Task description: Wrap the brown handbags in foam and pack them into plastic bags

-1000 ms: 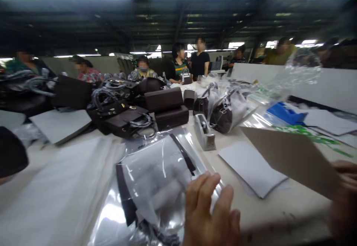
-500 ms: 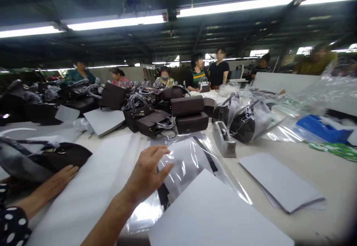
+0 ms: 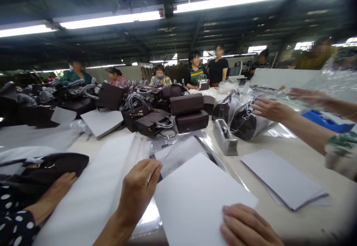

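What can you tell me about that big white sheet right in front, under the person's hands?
The white sheet is a plain, stiff-looking rectangle like card or board, unmarked and lying flat, turned at an angle on the table. It partly covers a clear plastic bag with something dark inside. The left hand touches its left edge; the right hand rests on its near right corner.

Long white tube lights (image 3: 111, 18) glow on a dark ceiling with black beams (image 3: 195, 34). A big pale work table (image 3: 295, 153) runs far down the room. A light wall panel (image 3: 279, 77) stands at the back right, maybe a divider; it looks blurry.
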The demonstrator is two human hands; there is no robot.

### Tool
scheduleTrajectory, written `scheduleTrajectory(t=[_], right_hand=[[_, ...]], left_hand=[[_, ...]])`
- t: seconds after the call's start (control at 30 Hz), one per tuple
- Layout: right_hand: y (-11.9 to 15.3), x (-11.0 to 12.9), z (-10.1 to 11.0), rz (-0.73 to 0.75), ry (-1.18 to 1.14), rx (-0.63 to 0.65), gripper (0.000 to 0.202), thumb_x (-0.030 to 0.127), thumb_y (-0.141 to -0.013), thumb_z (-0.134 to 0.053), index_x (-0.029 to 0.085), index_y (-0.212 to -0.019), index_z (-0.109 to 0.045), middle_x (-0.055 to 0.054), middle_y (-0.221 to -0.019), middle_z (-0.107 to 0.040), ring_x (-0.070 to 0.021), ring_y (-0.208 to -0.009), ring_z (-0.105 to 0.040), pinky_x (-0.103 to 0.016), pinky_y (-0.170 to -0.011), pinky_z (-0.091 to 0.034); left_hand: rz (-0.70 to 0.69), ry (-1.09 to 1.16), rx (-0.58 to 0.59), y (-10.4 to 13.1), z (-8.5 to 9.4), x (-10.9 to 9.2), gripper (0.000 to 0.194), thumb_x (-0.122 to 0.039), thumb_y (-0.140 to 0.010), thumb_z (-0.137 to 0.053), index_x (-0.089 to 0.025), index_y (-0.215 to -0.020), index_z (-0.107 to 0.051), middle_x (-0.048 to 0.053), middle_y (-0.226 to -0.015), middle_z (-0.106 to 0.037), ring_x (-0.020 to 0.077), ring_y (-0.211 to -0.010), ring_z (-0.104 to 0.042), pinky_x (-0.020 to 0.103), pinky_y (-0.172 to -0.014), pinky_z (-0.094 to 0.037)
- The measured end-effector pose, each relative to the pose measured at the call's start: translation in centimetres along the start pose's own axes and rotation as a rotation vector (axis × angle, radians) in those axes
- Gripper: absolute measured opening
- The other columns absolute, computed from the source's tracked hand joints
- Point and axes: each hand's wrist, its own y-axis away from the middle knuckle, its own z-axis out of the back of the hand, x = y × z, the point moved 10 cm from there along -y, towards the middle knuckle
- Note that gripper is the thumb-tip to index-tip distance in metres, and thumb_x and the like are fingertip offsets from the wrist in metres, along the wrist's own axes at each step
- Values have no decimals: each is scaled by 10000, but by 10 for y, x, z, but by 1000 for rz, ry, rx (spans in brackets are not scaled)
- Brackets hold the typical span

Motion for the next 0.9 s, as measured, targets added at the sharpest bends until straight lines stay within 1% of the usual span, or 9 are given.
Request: scheduleTrajectory(t=[0.1, 0.2, 0.33, 0.43, 0.53, 0.67, 0.77, 0.83, 0.9], right_hand=[[-17, -21, -23, -5, -69, 64, 316, 225, -885, -444, 116, -1156, -564, -92, -1013, -657, -224, -1104, -522, -375, -946, -463], [-14, -40, -24, -82, -102, 118, 349, 109, -885, -399, 140, -1215, -509, -105, -1050, -638, -229, -1131, -497, -414, -938, -448], [-8, -49, -21, -144, -44, 125, 349, 89, -886, -391, 138, -1212, -506, -116, -1047, -627, -230, -1124, -492, -412, -933, -427], [-25, -45, -41, -118, -14, 104, 261, 99, -892, -405, 108, -1096, -566, -113, -984, -632, -212, -1042, -535, -388, -885, -440], [-44, -47, -71, -92, -53, 69, 182, 143, -900, -430, 111, -997, -581, -84, -891, -632, -179, -944, -560, -349, -812, -458], [-47, -56, -102, -51, -141, 132, 139, 151, -897, -450, 119, -969, -565, -67, -883, -616, -158, -924, -542, -322, -804, -449], [-44, -64, -108, -66, -172, 168, 132, 161, -895, -463, 128, -970, -566, -65, -931, -611, -159, -978, -523, -315, -855, -433], [-44, -64, -101, -70, -163, 170, 132, 168, -898, -458, 138, -953, -574, -57, -939, -612, -156, -1007, -517, -296, -876, -430], [-41, -62, -87, -60, -154, 149, 138, 191, -897, -462, 141, -958, -576, -47, -937, -618, -146, -1004, -524, -267, -892, -432]], left_hand=[[-34, -30, 16, 4, 1, 0, 162, -242, -866, -472, -169, -888, -615, 35, -859, -621, 135, -786, -606, 249, -716, -495], [-89, -135, 17, 10, 3, 5, 181, -244, -869, -466, -161, -908, -622, 46, -860, -618, 143, -775, -604, 252, -701, -497], [-146, -127, 51, 17, 0, 5, 176, -212, -863, -480, -161, -973, -609, 35, -797, -593, 120, -704, -584, 222, -651, -486], [-209, -58, 98, 20, -8, -9, 172, -156, -845, -496, -163, -990, -588, 36, -793, -581, 119, -704, -573, 223, -648, -487], [-261, -52, 137, 20, -15, -25, 164, -117, -833, -477, -177, -947, -579, 71, -915, -587, 159, -840, -585, 266, -713, -508], [-306, -44, 269, 19, -39, -39, 133, -109, -825, -422, -179, -824, -535, 110, -1195, -529, 214, -1156, -481, 341, -928, -464], [-321, -36, 363, 24, -65, -37, 112, -126, -815, -416, -191, -811, -508, 102, -1193, -551, 183, -1169, -485, 287, -938, -464], [-330, -46, 322, 30, -76, -28, 117, -158, -817, -435, -186, -900, -512, 105, -1161, -574, 179, -1130, -521, 284, -929, -472], [-391, -68, 222, 39, -84, -18, 228, -224, -815, -482, -171, -1035, -506, 112, -1149, -585, 202, -1100, -544, 316, -925, -477]])
